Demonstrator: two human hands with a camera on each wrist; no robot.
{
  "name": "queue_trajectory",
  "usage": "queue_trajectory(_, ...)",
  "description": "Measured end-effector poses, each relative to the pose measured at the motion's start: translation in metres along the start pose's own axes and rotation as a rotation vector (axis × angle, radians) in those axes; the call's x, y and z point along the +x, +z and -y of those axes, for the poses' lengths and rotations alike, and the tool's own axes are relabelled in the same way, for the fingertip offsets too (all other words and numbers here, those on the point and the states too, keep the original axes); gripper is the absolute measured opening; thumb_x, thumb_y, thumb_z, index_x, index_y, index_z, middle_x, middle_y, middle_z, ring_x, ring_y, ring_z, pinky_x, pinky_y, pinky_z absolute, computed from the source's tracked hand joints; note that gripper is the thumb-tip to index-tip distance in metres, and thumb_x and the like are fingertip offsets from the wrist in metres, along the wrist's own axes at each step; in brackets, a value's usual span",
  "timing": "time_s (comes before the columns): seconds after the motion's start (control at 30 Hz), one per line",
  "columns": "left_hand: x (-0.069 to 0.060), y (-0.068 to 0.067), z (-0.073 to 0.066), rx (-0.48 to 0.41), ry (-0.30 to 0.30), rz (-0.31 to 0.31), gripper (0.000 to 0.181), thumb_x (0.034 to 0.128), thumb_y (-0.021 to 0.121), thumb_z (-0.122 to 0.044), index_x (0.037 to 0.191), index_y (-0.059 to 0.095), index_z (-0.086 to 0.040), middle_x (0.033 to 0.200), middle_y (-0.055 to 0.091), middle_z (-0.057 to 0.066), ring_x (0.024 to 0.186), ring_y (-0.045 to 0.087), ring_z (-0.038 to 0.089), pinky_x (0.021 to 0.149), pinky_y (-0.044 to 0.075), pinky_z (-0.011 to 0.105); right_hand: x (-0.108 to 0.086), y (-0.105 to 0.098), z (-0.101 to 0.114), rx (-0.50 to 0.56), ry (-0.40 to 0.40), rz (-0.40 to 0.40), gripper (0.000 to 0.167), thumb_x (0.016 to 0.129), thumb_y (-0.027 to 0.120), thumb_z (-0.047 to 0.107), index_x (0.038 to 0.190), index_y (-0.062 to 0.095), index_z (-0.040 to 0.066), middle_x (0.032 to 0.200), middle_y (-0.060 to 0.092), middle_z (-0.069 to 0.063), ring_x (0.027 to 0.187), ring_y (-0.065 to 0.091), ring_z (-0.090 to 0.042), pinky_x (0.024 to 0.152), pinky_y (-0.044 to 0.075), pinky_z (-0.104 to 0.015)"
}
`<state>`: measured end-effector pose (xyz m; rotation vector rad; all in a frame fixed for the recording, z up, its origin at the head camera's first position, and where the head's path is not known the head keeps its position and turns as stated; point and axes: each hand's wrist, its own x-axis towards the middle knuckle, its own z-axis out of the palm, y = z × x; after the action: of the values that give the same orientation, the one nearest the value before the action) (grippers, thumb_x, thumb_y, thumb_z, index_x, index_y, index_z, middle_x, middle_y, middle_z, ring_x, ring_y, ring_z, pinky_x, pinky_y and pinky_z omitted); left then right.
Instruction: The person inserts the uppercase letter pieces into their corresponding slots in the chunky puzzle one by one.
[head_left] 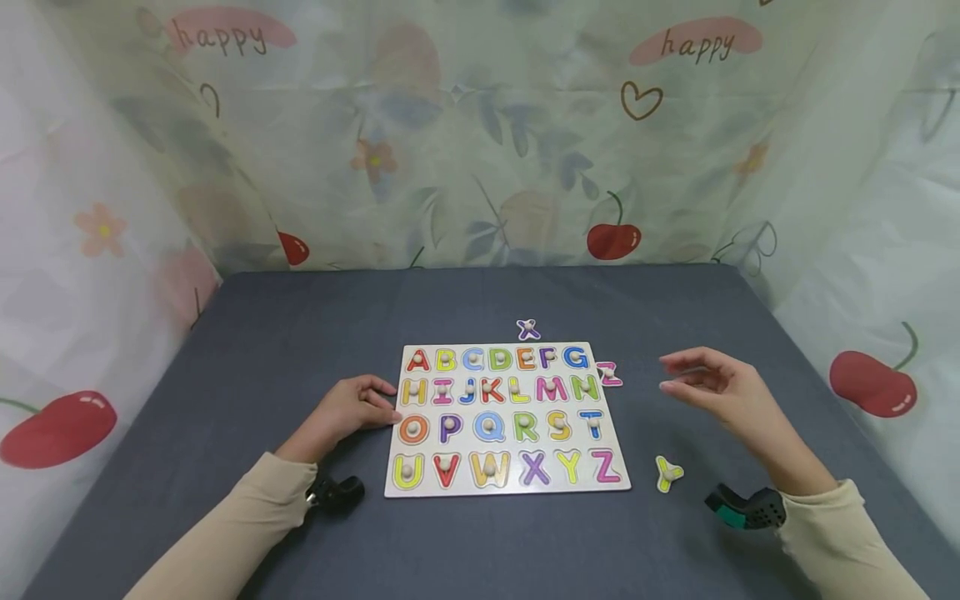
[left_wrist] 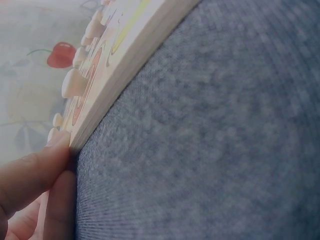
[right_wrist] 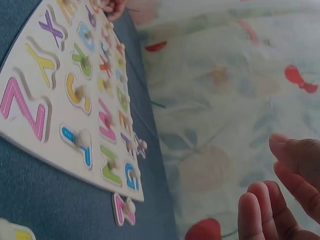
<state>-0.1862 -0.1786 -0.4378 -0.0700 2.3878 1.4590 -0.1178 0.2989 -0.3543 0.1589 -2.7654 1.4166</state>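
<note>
A wooden alphabet puzzle board (head_left: pixel 507 479) lies flat on the table, most letters carrying small round knobs. The X, Y and Z places in its front row show printed letters without knobs. My left hand (head_left: pixel 347 415) grips the board's left edge beside O, with the thumb (left_wrist: pixel 35 172) at the rim in the left wrist view. To the right of the board my right hand (head_left: pixel 723 392) hovers with nothing in it, thumb and fingers apart. The loose letter Z (head_left: pixel 609 375) touches or nearly touches the right edge. Behind the board is the letter X (head_left: pixel 528 330); nearer the right wrist lies the letter Y (head_left: pixel 667 473).
Dark grey cloth (head_left: pixel 315 317) covers the table. Patterned curtains (head_left: pixel 480 167) with cherries and flowers hang behind and on both sides. A black wrist device (head_left: pixel 337 494) sits under the left wrist, and a black and green one (head_left: pixel 746 508) under the right.
</note>
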Motion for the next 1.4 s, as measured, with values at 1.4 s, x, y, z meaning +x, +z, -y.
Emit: queue_trajectory(1.4,0.002,0.0,0.001,-0.047,0.031,-0.01,0.046,0.0752,0.082,-0.007,0.114,0.059,0.003,0.075,0.067,0.002,0.067,0.061,0.008,0.062,0.05,0.023,0.168,0.108,-0.002,-0.007,0.036,0.265,0.062,0.088,0.072,0.027,0.143,0.046,0.013,0.141,0.048,-0.015,0.124,0.052,-0.033,0.099,0.044,-0.049)
